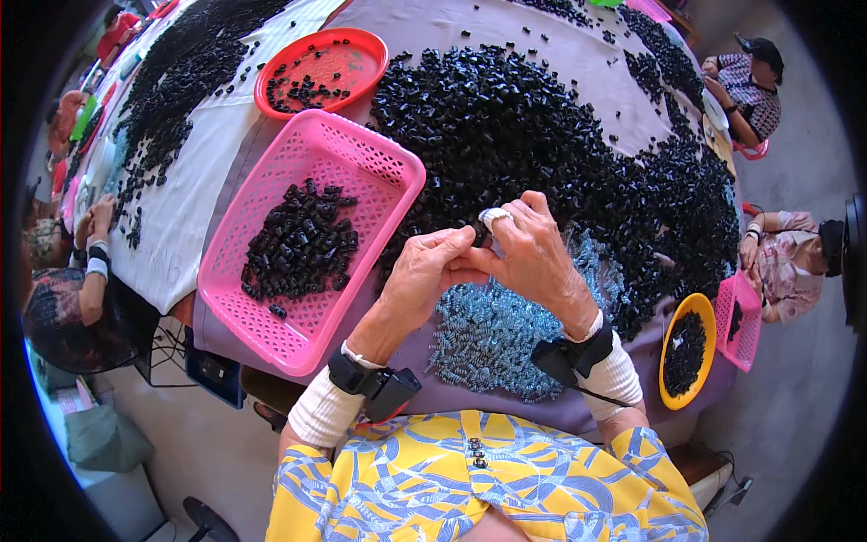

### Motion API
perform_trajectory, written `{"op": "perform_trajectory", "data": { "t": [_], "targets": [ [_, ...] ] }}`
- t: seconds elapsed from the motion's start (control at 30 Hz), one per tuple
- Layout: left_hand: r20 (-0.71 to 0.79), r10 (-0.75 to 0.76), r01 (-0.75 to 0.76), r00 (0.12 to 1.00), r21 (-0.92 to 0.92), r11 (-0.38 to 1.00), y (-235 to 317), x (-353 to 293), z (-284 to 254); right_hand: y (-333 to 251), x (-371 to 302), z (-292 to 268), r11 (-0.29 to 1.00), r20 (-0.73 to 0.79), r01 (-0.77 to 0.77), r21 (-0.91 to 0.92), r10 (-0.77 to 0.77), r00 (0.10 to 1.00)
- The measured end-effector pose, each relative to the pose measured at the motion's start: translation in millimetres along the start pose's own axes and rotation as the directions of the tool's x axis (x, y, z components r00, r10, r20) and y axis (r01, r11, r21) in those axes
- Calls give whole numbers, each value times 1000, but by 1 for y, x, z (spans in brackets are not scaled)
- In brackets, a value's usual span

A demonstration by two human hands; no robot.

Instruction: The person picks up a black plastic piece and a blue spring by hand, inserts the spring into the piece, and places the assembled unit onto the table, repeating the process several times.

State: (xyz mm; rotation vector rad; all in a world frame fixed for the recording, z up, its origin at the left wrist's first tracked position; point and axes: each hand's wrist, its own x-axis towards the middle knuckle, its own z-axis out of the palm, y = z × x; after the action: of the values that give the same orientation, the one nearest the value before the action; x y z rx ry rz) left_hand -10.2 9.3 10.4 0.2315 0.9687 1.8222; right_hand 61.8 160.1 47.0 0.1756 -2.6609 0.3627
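Observation:
My left hand (pixel 417 282) and my right hand (pixel 535 256) meet above the front of the work heap, thumbs and fingertips pinched together. What they pinch is mostly hidden; a dark spot shows between the fingertips. White tape wraps one finger of my right hand. Below the hands lies a pile of small pale-blue metal springs (pixel 492 348). Beyond them spreads a large heap of small black plastic pieces (pixel 479 117). To the left of my left hand, a pink perforated basket (pixel 312 357) holds a mound of similar black pieces (pixel 302 239).
A red round tray (pixel 375 59) with scattered black pieces stands behind the basket. On the right are a yellow bowl (pixel 666 384) of black pieces and another pink basket (pixel 748 348). Other people sit around the cloth-covered table, on the left and right. Another black heap (pixel 181 72) lies far left.

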Motion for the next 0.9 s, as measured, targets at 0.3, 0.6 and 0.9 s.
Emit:
{"op": "perform_trajectory", "data": {
  "t": [0.3,0.6,0.9],
  "targets": [
    [0,57,-57,998,-69,996,2,-3,4,-4,7,-3,999,-36,17,49,-15,999],
    [52,51,-53,997,27,998,0,-19,6,-9,3,-9,986,-28,116,124,-113,993],
    [-161,207,-216,965,-42,976,8,-36,12,-15,-2,-29,989,27,-12,146,8,1000]
  ]
}}
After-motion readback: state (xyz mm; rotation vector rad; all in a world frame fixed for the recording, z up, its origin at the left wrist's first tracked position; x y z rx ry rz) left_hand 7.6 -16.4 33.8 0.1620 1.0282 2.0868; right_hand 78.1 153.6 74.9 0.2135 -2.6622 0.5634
